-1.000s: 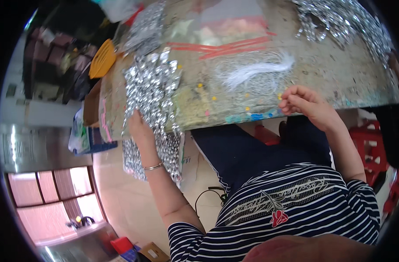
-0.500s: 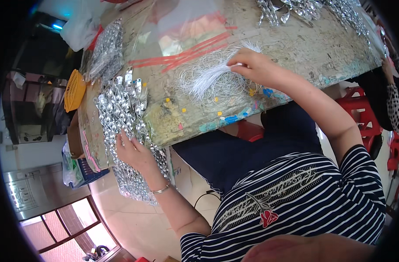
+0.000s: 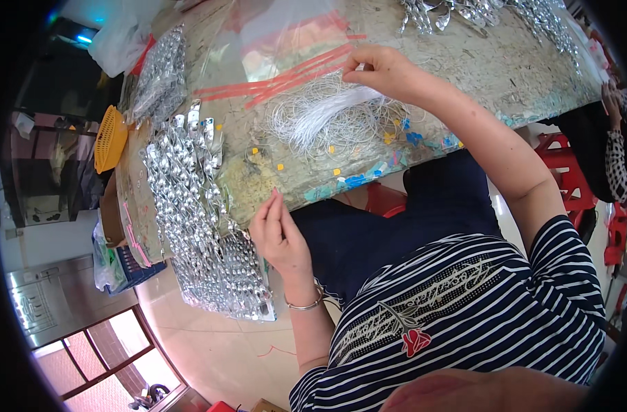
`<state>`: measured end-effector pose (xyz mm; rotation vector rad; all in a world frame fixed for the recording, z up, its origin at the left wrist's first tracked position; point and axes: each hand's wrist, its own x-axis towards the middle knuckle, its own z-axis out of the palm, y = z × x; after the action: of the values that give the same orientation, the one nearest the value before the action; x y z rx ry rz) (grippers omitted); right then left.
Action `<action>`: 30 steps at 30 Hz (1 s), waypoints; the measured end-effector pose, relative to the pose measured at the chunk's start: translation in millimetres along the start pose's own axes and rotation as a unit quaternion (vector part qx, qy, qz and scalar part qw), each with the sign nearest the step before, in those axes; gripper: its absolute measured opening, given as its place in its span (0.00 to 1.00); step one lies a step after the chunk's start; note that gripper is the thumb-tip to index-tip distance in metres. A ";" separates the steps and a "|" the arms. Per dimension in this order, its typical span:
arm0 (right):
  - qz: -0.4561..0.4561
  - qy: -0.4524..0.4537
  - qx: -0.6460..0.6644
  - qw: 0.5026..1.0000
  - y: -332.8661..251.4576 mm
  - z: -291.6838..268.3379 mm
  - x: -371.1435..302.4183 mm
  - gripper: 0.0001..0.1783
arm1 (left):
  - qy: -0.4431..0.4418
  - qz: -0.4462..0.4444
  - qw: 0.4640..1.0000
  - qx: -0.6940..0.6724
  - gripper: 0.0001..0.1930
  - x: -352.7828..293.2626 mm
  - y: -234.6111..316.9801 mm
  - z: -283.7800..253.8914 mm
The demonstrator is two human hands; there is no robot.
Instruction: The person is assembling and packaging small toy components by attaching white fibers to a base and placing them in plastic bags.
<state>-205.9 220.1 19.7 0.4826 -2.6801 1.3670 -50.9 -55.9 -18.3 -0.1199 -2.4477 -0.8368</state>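
Observation:
A bundle of thin white strings (image 3: 323,118) lies in a loose tangle on the worn table. Just above its far right end is my right hand (image 3: 389,74), thumb and forefinger pinched; any string between them is too fine to make out. Near the front edge of the table I hold my left hand (image 3: 283,237) with its fingertips pressed together; what is in them, if anything, cannot be seen. To its left, shiny silver twisted strands (image 3: 183,175) lie side by side on the table and hang over its edge.
Clear plastic bags with red strips (image 3: 279,79) lie beyond the strings. A bag of silver pieces (image 3: 161,72) and a yellow basket (image 3: 110,139) are at the left. More silver strands (image 3: 457,14) lie at the far side. Red stools (image 3: 567,168) and another person's arm (image 3: 612,110) are at the right.
My left hand has left the silver strands and moved right, its fingers now together. My right hand has lifted slightly off the string bundle, a little up and left.

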 end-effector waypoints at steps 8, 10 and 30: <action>0.007 0.026 0.107 0.994 -40.2 -44.8 -21.1 0.10 | -0.031 0.007 0.995 -0.091 0.09 -5.1 35.3 11.4; 0.037 -0.004 0.241 0.970 -51.7 -50.3 -37.1 0.11 | -0.041 0.016 0.994 -0.099 0.10 -3.0 44.7 11.2; 0.217 0.167 -0.058 0.960 98.4 -109.9 -54.2 0.26 | -0.236 0.010 0.943 -0.237 0.09 -49.5 72.3 34.3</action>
<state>-192.7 375.0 -3.3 -0.3418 -2.6429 1.2269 -6.9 26.7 -27.6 -0.5808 -2.6038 -1.5210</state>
